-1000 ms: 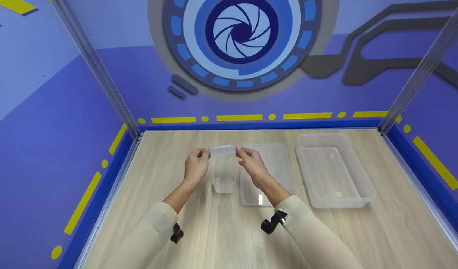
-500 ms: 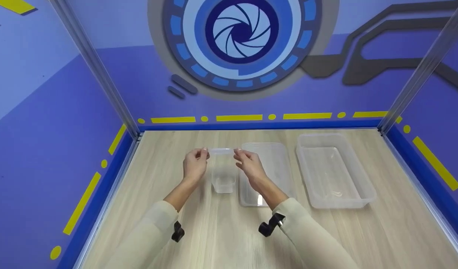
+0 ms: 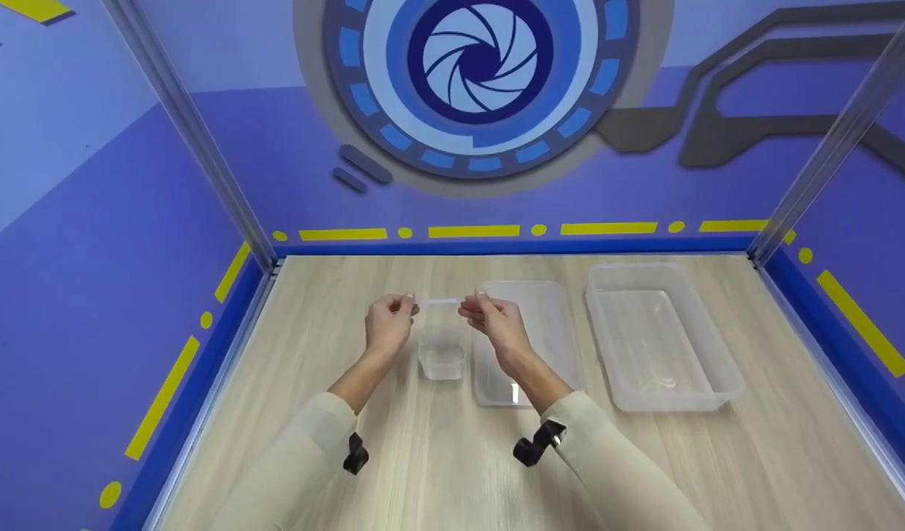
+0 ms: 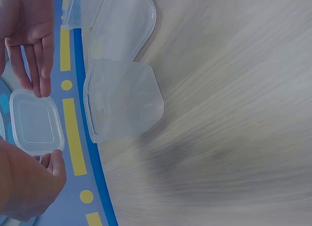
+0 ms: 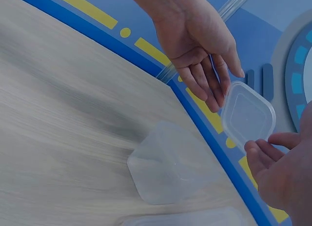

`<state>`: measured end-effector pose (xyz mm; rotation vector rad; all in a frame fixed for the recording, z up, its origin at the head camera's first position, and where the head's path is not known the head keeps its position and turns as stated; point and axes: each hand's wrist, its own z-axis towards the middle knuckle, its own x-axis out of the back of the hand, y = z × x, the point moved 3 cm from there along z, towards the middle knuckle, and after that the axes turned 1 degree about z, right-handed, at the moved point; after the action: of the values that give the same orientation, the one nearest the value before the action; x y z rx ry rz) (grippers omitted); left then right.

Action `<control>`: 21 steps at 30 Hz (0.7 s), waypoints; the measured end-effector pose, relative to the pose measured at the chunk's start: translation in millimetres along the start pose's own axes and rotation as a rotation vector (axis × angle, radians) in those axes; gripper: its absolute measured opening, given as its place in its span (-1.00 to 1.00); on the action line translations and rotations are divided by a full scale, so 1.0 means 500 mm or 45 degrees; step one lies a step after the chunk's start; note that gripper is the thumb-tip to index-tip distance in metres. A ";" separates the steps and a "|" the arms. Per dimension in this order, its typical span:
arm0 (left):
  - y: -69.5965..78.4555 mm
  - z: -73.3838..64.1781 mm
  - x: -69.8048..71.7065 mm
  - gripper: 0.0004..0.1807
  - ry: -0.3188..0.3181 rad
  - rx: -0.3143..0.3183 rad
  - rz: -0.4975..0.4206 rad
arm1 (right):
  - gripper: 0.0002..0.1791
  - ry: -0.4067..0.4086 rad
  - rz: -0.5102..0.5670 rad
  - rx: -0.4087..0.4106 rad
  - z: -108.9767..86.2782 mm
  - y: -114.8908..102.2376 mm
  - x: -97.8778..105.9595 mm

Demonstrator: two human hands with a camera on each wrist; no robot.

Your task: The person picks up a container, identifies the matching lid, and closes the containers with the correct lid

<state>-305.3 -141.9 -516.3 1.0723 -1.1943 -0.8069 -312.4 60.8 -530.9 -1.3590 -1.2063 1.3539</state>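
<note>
Left hand [image 3: 388, 321]: fingers curled, thumb and fingertips pinch one edge of a small clear square plastic lid with rounded corners [image 4: 36, 121].
Right hand [image 3: 496, 324]: fingers rather straight, tips touching the opposite edge; I see no sure pinch.
Small lid: held in the air between both hands, tilted nearly edge-on in my head view; the wrist views show it apart from the container.
Lid handling: I judge it light, thin, a little flexible and slippery; I would hold by the rim, at opposite sides.
Tall container [image 3: 443, 361]: translucent tapered plastic, upright on the pale wooden table [image 3: 437, 472]; probably easy to tip.
Large flat lid [image 3: 552, 324]: translucent rectangle, just right of the container, so room is narrow there.
Large box [image 3: 697, 332]: translucent rectangular plastic, farther right.
Moving room: wider, I think, leftward and toward the sleeves; blue back wall [image 3: 437, 210] limits the far side.
</note>
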 end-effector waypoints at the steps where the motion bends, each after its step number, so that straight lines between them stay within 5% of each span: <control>1: 0.000 0.001 -0.001 -0.65 0.003 0.000 0.003 | -0.52 0.003 0.005 0.003 0.000 0.001 0.001; 21: -0.016 0.004 -0.011 -0.74 -0.094 0.125 -0.213 | -0.70 0.005 -0.036 0.020 -0.007 0.031 0.019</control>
<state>-308.1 -139.8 -525.8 1.2451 -1.2279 -0.9313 -308.6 67.8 -547.4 -1.3288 -1.2058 1.3376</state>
